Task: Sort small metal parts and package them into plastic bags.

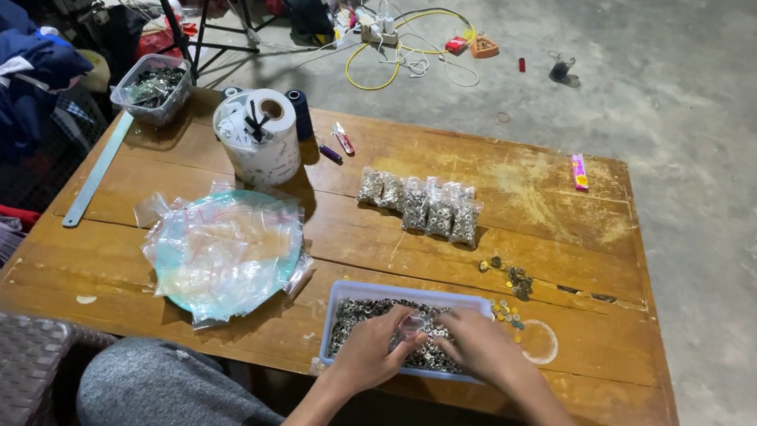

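Note:
A pale blue rectangular tray [346,289] full of small metal rings sits at the near edge of a low wooden table [554,190]. Both hands are over it. My left hand [369,348] and my right hand [479,346] meet above the rings and together pinch a small clear plastic bag [414,325]. Behind the tray, a row of several small filled bags [420,205] lies in the middle of the table. A few loose rings [517,282] are scattered to the right of the tray.
A stack of empty clear bags [225,255] lies on a round teal plate at left. Behind it stand a white roll [261,136], a dark thread spool [298,114], a clear tub [152,88], a metal ruler [98,169] and a pink item [579,171]. Cables [405,45] lie on the concrete floor.

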